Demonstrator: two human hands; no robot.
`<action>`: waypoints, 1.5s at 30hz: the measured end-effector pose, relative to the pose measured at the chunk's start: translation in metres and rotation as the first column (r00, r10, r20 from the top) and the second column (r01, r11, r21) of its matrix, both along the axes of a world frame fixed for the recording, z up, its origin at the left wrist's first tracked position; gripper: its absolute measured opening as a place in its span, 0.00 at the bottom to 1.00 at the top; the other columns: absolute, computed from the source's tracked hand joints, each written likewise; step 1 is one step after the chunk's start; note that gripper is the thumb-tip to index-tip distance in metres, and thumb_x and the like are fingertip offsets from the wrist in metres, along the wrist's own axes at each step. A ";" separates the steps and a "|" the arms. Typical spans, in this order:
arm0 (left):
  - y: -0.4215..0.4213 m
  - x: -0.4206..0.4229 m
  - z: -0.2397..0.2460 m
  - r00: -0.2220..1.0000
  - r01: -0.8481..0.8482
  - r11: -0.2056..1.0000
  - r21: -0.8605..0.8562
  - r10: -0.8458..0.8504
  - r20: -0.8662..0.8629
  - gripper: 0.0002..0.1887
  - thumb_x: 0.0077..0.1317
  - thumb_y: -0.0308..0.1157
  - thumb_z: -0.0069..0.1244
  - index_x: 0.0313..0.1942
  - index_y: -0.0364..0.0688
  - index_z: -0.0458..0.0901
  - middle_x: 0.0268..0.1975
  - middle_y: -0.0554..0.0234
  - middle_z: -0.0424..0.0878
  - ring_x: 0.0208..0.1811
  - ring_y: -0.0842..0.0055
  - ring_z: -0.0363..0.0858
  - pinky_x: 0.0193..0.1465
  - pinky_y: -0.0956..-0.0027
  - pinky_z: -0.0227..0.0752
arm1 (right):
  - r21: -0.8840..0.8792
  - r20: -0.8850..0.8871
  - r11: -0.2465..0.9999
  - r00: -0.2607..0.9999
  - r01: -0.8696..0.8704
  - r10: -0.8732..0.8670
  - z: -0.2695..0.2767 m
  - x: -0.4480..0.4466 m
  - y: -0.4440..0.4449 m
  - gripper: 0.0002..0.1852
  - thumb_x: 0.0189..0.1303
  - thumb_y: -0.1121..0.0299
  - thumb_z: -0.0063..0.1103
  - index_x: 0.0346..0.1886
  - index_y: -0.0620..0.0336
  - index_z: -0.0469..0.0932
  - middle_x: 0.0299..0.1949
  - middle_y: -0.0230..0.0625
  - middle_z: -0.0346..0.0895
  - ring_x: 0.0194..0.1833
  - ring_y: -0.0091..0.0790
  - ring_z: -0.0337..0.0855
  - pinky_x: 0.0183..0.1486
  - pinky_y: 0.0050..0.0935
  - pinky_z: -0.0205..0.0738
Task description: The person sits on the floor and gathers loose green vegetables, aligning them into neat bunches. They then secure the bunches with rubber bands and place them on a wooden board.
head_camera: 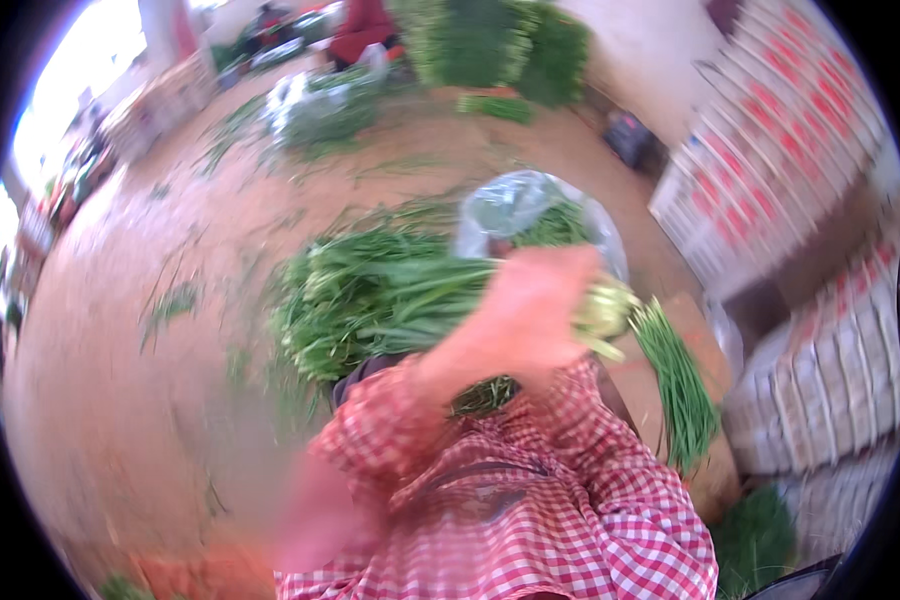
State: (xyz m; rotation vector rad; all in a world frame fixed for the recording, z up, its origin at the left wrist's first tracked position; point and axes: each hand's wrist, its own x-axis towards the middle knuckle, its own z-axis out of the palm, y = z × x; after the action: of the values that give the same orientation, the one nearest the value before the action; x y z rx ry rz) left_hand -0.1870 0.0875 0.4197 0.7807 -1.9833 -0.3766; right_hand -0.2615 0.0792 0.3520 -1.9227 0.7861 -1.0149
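Observation:
A large bunch of long green stalks with budded tips (pixel 390 292) lies across the lap, its pale cut ends (pixel 606 307) to the right. My left hand (pixel 536 281), blurred, reaches over the bunch near the pale ends. Close below it is my right hand (pixel 551 356), also blurred and partly hidden by the left; the fingers of both cannot be made out. To the right of the hands, a thinner bundle of green stalks (pixel 675 390) rests on a brown board. Beyond the bunch stands an open clear plastic bag (pixel 607 225) with greens in it.
Strapped stacks of printed cartons (pixel 772 142) and more bundled cartons (pixel 817 375) stand at the right. Loose stalks (pixel 172 300) litter the floor. Farther off are a plastic bag of greens (pixel 322 105), stacked green bundles (pixel 480 45) and a person in red (pixel 364 30).

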 end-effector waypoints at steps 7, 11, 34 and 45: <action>-0.010 0.069 -0.009 0.889 0.068 0.964 0.255 0.057 -0.453 0.32 0.50 0.32 0.50 0.57 0.35 0.63 0.50 0.53 0.69 0.55 0.68 0.68 0.62 0.62 0.60 | -0.159 0.374 0.987 0.926 0.011 0.050 0.005 0.026 -0.013 0.53 0.34 0.59 0.76 0.65 0.61 0.53 0.52 0.45 0.72 0.54 0.39 0.75 0.58 0.35 0.69; -0.015 0.034 0.066 0.726 0.593 0.804 0.033 -0.517 -0.454 0.32 0.53 0.37 0.46 0.58 0.33 0.61 0.46 0.50 0.68 0.53 0.61 0.67 0.62 0.58 0.59 | -0.265 0.315 0.954 0.947 0.142 -0.053 0.054 -0.015 -0.017 0.47 0.35 0.64 0.72 0.62 0.61 0.56 0.47 0.50 0.75 0.49 0.49 0.78 0.51 0.42 0.73; -0.052 0.071 -0.140 0.929 -0.265 0.641 0.720 0.371 0.012 0.23 0.68 0.43 0.41 0.53 0.33 0.69 0.42 0.47 0.82 0.48 0.64 0.80 0.51 0.67 0.70 | -0.303 -0.882 0.697 0.086 0.650 -0.463 -0.123 -0.389 -0.078 0.40 0.43 0.54 0.65 0.57 0.69 0.62 0.45 0.54 0.76 0.48 0.49 0.78 0.49 0.46 0.70; -0.001 0.155 -0.151 0.662 -0.090 0.352 0.932 0.720 -0.208 0.21 0.65 0.43 0.47 0.50 0.36 0.71 0.37 0.53 0.83 0.42 0.69 0.81 0.47 0.69 0.69 | -0.404 -0.831 0.653 0.042 0.641 -0.555 -0.181 -0.396 -0.075 0.68 0.26 0.34 0.70 0.69 0.67 0.48 0.67 0.55 0.52 0.68 0.54 0.52 0.63 0.62 0.47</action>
State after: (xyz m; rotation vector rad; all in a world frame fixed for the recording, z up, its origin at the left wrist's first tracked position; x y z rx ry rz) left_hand -0.0323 0.0866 0.2684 1.5679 -0.7436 -1.2102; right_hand -0.6575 0.0047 0.1714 -1.9917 2.4773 -0.0734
